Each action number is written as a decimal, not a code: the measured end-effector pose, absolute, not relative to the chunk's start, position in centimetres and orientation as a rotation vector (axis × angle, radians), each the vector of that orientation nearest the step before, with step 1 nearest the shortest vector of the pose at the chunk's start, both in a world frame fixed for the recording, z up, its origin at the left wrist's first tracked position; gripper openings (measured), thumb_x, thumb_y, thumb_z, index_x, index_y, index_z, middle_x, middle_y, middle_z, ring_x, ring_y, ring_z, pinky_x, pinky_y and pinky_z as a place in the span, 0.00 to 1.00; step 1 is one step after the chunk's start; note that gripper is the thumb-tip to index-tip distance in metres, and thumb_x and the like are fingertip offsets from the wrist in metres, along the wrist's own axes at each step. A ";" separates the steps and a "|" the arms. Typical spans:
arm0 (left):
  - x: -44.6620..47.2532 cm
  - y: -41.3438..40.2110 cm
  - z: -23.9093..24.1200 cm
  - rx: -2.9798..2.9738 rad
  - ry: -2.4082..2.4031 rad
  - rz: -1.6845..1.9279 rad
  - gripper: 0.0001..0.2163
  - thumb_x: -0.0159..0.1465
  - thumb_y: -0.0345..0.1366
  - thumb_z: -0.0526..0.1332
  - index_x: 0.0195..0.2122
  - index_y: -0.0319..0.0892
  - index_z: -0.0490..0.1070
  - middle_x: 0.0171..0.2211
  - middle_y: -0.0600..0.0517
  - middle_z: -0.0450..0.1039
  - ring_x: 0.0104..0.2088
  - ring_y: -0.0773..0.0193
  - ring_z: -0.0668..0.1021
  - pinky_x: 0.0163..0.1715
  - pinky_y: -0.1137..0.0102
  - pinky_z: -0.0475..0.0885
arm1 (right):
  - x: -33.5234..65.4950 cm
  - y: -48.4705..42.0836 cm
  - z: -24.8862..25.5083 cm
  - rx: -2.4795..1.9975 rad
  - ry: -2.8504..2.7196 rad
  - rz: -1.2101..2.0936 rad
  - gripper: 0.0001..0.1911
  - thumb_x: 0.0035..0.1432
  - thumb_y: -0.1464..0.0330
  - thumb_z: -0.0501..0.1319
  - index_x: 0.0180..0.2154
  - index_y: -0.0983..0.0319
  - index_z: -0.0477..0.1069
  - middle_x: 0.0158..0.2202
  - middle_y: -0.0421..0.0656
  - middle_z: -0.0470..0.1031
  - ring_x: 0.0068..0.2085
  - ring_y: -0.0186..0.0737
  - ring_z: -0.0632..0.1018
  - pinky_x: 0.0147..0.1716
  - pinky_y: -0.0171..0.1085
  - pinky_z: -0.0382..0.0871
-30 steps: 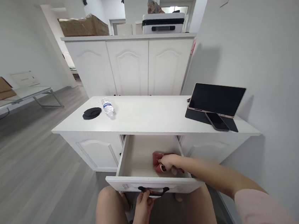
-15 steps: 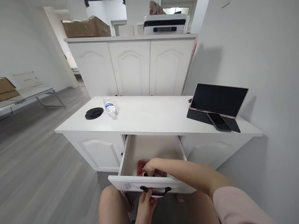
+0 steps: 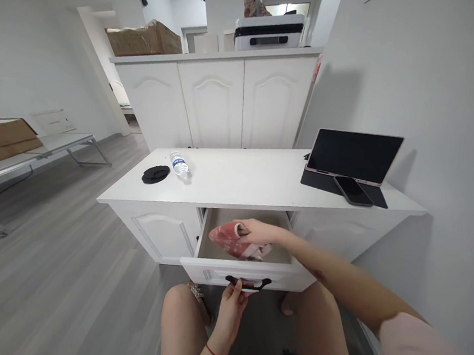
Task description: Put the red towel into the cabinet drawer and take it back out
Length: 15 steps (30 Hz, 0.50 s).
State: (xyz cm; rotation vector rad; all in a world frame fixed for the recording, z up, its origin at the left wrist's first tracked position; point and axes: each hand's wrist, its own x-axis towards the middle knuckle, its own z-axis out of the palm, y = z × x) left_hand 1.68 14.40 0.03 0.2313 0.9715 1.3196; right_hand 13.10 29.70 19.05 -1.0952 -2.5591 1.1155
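Observation:
A white drawer [image 3: 211, 264] stands pulled out below the countertop. My left hand [image 3: 232, 304] is closed on its black handle [image 3: 262, 285]. Above the drawer's inside, my right hand [image 3: 255, 231] grips a red cloth item [image 3: 230, 242] with a pale pattern and a white-edged opening. The cloth's pointed end faces left, and pale tab-like pieces hang at its right side. Its exact kind cannot be made out. Part of the right fingers is hidden in the cloth.
On the white countertop [image 3: 236, 183] are a clear water bottle [image 3: 179, 164], a flat black object [image 3: 155, 174], a propped tablet [image 3: 353, 156] and a phone [image 3: 353, 191]. Behind, a tall cabinet carries a cardboard box [image 3: 145, 41] and a white case [image 3: 269, 33]. My knees flank the drawer.
My right hand has lifted the red cloth up from the drawer's bottom. My left hand stays on the handle. The whole view has shifted slightly.

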 end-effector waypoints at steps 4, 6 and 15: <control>1.7 16.1 0.3 0.254 0.944 1.332 0.18 0.48 0.47 0.74 0.27 0.41 0.70 0.35 0.45 0.79 0.34 0.62 0.81 0.43 0.67 0.71 | 19.6 25.5 22.8 -1.001 -2.489 0.629 0.21 0.61 0.69 0.55 0.55 0.56 0.70 0.46 0.46 0.74 0.43 0.41 0.76 0.44 0.40 0.71; 1.7 17.0 0.5 0.256 0.940 1.340 0.18 0.48 0.46 0.74 0.28 0.41 0.69 0.34 0.45 0.79 0.34 0.62 0.81 0.42 0.68 0.71 | 22.4 23.2 21.9 -1.070 -2.425 0.383 0.26 0.61 0.71 0.54 0.60 0.53 0.66 0.51 0.47 0.72 0.49 0.43 0.74 0.49 0.43 0.71; 2.0 19.3 0.3 0.250 0.917 1.387 0.17 0.49 0.46 0.73 0.32 0.41 0.72 0.34 0.48 0.79 0.32 0.65 0.80 0.37 0.71 0.71 | 21.8 18.8 6.2 -1.364 -2.044 -0.017 0.30 0.57 0.76 0.54 0.61 0.56 0.65 0.68 0.49 0.57 0.56 0.53 0.68 0.53 0.54 0.67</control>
